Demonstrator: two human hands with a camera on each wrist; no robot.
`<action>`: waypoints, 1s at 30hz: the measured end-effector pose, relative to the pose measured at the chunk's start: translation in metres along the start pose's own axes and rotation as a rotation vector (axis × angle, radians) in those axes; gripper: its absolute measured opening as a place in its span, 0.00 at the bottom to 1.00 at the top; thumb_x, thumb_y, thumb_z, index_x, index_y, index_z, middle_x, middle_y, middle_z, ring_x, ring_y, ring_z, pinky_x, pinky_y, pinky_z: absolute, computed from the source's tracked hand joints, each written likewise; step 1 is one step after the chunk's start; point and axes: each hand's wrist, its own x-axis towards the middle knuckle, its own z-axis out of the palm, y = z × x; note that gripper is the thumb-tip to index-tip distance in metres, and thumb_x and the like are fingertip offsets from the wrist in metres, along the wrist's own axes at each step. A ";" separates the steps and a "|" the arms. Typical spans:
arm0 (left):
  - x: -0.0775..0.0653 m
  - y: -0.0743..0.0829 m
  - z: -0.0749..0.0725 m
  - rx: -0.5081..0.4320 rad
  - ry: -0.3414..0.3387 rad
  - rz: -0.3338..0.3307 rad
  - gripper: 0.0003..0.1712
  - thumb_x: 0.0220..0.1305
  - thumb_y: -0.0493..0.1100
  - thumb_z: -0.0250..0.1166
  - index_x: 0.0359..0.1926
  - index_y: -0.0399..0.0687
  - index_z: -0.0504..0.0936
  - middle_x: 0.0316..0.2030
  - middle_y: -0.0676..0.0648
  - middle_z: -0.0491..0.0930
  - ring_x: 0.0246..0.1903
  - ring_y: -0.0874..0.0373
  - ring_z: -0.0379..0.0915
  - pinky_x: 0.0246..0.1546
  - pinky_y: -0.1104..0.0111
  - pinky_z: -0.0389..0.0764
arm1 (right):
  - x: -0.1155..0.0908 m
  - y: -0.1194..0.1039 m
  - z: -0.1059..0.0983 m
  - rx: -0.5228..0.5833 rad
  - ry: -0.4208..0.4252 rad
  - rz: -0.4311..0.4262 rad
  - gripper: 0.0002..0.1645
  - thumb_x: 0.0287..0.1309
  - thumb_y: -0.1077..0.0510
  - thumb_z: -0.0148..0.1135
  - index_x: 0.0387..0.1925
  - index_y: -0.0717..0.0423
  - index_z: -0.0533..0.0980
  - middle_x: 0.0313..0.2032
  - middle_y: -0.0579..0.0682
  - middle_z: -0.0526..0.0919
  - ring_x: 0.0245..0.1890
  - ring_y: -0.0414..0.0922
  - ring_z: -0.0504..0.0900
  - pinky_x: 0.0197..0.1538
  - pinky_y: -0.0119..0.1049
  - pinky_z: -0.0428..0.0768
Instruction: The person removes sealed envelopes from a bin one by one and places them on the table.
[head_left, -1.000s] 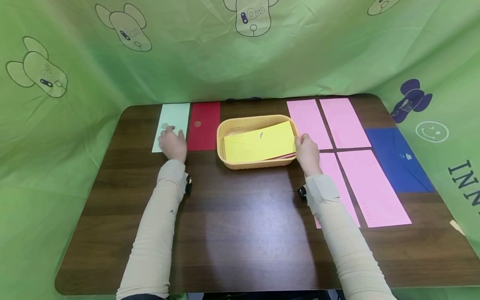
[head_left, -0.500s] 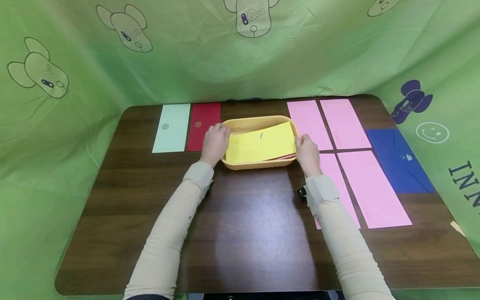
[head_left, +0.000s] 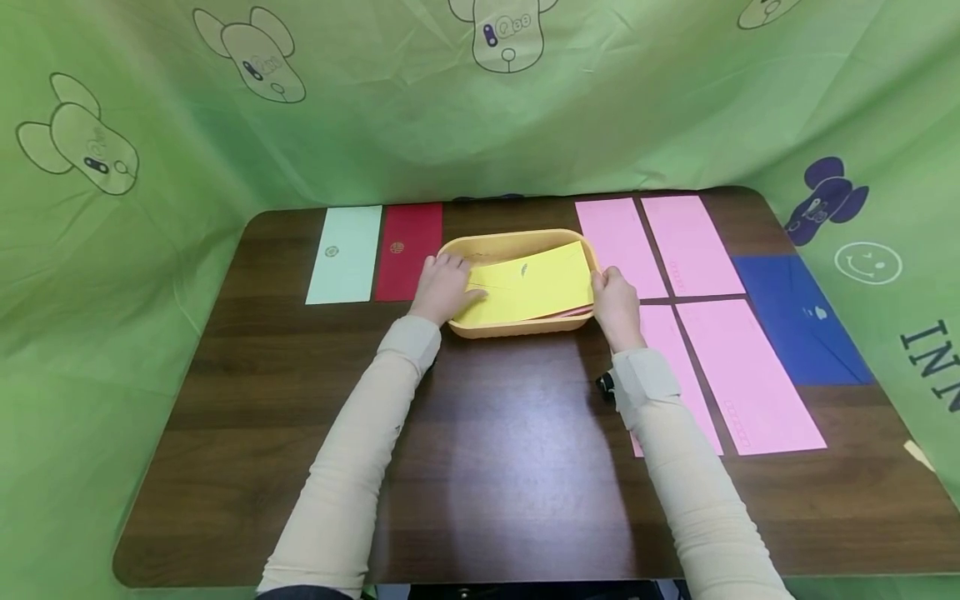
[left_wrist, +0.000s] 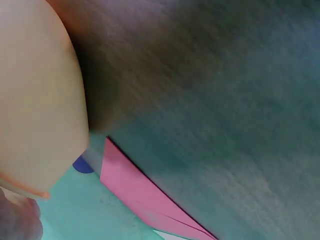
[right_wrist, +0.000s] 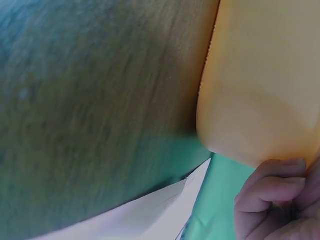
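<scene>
A pale orange plastic basket [head_left: 517,330] sits near the middle of the table, with a yellow envelope [head_left: 536,285] on top of pink paper inside it. My left hand [head_left: 444,287] is over the basket's left end, its thumb stretched out across the envelope and its fingers by the rim. At the opposite end my right hand [head_left: 617,308] grips the rim. In the right wrist view, curled fingers [right_wrist: 270,200] show at the basket's edge. Only a bit of the left hand [left_wrist: 19,217] appears in the left wrist view, beside the basket wall.
To the left lie a pale mint envelope [head_left: 345,258] and a red envelope [head_left: 408,258]. On the right, several pink envelopes [head_left: 742,375] lie in rows, beside a blue envelope [head_left: 802,321]. A green printed cloth [head_left: 390,125] encloses the table [head_left: 510,467].
My left hand has moved right from the mint envelope to the basket's left end, and its thumb has spread over the yellow envelope. My right hand has kept its grip on the basket.
</scene>
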 end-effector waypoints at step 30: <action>0.002 0.003 -0.001 0.156 -0.130 0.001 0.46 0.54 0.79 0.50 0.53 0.44 0.78 0.48 0.48 0.80 0.51 0.53 0.63 0.55 0.59 0.57 | -0.002 0.000 0.001 0.008 0.004 -0.003 0.19 0.73 0.50 0.37 0.35 0.63 0.64 0.26 0.58 0.67 0.30 0.56 0.70 0.32 0.41 0.66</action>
